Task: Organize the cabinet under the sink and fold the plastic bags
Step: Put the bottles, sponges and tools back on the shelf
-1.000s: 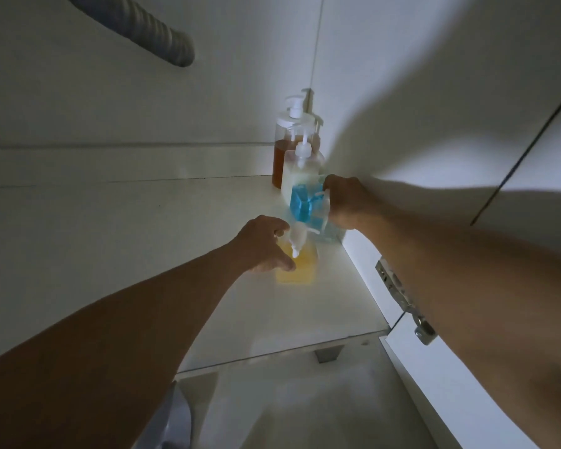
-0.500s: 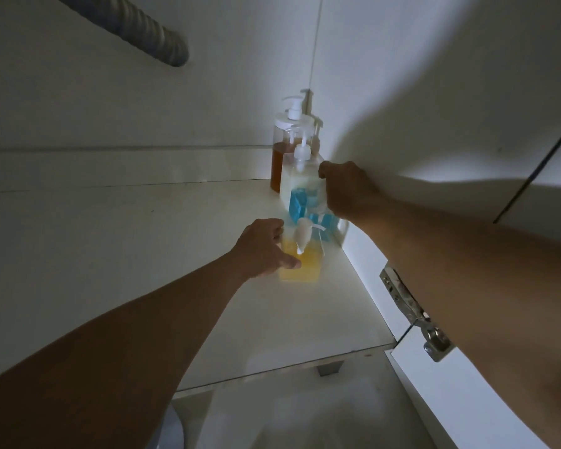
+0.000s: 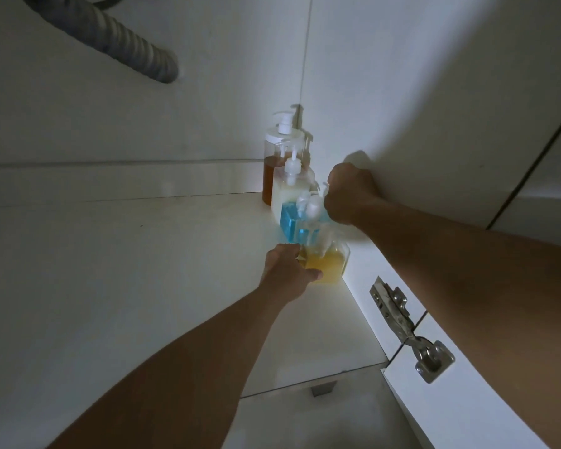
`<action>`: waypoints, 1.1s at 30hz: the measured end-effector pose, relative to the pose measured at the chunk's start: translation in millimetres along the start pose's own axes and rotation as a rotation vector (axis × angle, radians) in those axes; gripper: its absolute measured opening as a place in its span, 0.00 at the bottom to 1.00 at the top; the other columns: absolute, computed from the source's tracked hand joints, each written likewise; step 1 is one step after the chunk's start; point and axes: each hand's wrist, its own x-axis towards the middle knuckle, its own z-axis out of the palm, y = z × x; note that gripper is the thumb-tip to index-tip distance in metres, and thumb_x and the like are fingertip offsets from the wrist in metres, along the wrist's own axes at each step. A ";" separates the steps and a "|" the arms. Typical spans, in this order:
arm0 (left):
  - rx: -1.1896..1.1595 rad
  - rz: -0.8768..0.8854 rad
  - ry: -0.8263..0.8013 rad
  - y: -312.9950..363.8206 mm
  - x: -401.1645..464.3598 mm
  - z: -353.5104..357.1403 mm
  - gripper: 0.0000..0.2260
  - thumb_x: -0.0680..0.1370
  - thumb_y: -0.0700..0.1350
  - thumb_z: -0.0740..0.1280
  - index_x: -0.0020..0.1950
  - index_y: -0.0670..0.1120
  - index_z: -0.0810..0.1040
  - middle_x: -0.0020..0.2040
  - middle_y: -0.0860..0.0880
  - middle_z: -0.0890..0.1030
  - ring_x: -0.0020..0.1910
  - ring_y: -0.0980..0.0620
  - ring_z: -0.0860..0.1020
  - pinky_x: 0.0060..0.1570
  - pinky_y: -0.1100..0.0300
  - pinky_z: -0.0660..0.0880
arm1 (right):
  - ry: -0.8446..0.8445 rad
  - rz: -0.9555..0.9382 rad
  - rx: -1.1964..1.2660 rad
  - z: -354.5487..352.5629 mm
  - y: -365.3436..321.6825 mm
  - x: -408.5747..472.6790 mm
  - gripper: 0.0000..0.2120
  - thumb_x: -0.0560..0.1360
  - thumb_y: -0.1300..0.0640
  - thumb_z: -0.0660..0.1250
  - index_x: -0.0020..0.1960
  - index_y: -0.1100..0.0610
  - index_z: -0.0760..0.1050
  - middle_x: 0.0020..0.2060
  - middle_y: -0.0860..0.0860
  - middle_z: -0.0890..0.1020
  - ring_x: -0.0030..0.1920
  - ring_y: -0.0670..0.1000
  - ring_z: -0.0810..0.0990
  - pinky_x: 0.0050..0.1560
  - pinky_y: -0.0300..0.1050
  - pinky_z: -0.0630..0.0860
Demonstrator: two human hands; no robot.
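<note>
Head view: left grip (image 3: 289, 273) holds yellow bottle (image 3: 326, 268).

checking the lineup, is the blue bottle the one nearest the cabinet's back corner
No, the amber bottle stands nearest the corner; the blue bottle is third back.

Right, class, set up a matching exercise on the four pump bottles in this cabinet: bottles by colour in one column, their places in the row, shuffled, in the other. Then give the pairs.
Column 1:
1. amber bottle
2. milky white bottle
3. blue bottle
4. yellow bottle

Column 2:
A. nearest the cabinet's front, left hand on it
B. deepest in the back corner
C. second from the front
D. second from the back

Pairs: 1-B, 2-D, 3-C, 4-A
</note>
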 end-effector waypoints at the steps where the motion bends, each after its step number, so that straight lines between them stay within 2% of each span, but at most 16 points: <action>1: 0.014 0.001 0.010 2.8 0.2 2.7 0.27 0.71 0.52 0.75 0.67 0.45 0.72 0.63 0.48 0.77 0.58 0.50 0.77 0.58 0.60 0.73 | 0.002 -0.014 -0.004 -2.3 1.0 -2.7 0.13 0.78 0.63 0.61 0.62 0.64 0.71 0.60 0.57 0.75 0.60 0.57 0.77 0.54 0.43 0.73; 3: 0.062 0.002 0.033 8.7 -0.9 5.6 0.26 0.73 0.52 0.73 0.68 0.44 0.71 0.61 0.47 0.77 0.57 0.50 0.77 0.54 0.63 0.71 | -0.004 -0.032 -0.009 -7.2 2.7 -7.8 0.13 0.78 0.65 0.61 0.62 0.64 0.71 0.60 0.57 0.74 0.60 0.57 0.77 0.56 0.43 0.73; 7: 0.175 0.016 0.057 18.1 -5.9 9.0 0.26 0.77 0.51 0.69 0.71 0.42 0.68 0.64 0.44 0.74 0.63 0.47 0.74 0.61 0.59 0.70 | -0.025 -0.005 0.085 -12.2 5.9 -13.1 0.11 0.76 0.66 0.61 0.59 0.63 0.73 0.58 0.57 0.76 0.59 0.58 0.77 0.52 0.44 0.74; 10: 0.225 0.006 0.038 22.2 -4.9 7.5 0.26 0.76 0.52 0.70 0.70 0.43 0.69 0.64 0.44 0.75 0.62 0.46 0.74 0.62 0.57 0.72 | -0.038 0.046 0.202 -12.2 8.6 -15.1 0.12 0.75 0.66 0.62 0.58 0.62 0.73 0.56 0.58 0.78 0.56 0.58 0.78 0.47 0.42 0.73; 14: 0.281 0.001 0.000 28.5 -6.6 2.1 0.26 0.75 0.55 0.71 0.68 0.43 0.70 0.61 0.45 0.78 0.59 0.47 0.77 0.59 0.58 0.73 | -0.037 0.025 0.220 -16.6 11.4 -28.9 0.17 0.76 0.65 0.63 0.65 0.61 0.70 0.61 0.57 0.75 0.60 0.57 0.77 0.55 0.44 0.75; 17: 0.307 0.004 -0.033 29.8 -16.8 -2.3 0.25 0.74 0.54 0.72 0.65 0.43 0.73 0.57 0.46 0.79 0.56 0.48 0.78 0.57 0.58 0.73 | -0.041 -0.007 0.240 -24.0 15.0 -46.1 0.16 0.78 0.66 0.61 0.65 0.62 0.70 0.62 0.57 0.74 0.61 0.57 0.76 0.60 0.46 0.75; 22: 0.230 -0.096 -0.064 25.0 -46.8 -23.1 0.30 0.71 0.49 0.76 0.68 0.43 0.70 0.63 0.47 0.76 0.61 0.49 0.75 0.61 0.57 0.74 | -0.117 0.050 0.405 -37.5 21.5 -80.6 0.16 0.75 0.68 0.61 0.62 0.63 0.73 0.59 0.59 0.77 0.57 0.58 0.78 0.55 0.48 0.78; 28: 0.240 -0.119 -0.080 37.5 -108.3 -62.6 0.28 0.69 0.48 0.77 0.66 0.43 0.74 0.59 0.48 0.80 0.56 0.50 0.78 0.58 0.59 0.75 | -0.205 -0.013 0.441 -59.0 20.5 -137.6 0.14 0.77 0.67 0.59 0.59 0.64 0.77 0.58 0.59 0.77 0.57 0.58 0.78 0.58 0.49 0.77; 33: 0.223 -0.131 -0.129 32.3 -169.7 -89.8 0.27 0.67 0.46 0.80 0.63 0.41 0.77 0.58 0.45 0.80 0.56 0.47 0.79 0.57 0.54 0.77 | -0.273 -0.013 0.494 -65.0 21.5 -190.6 0.15 0.74 0.70 0.59 0.57 0.64 0.79 0.58 0.59 0.79 0.58 0.59 0.77 0.59 0.47 0.76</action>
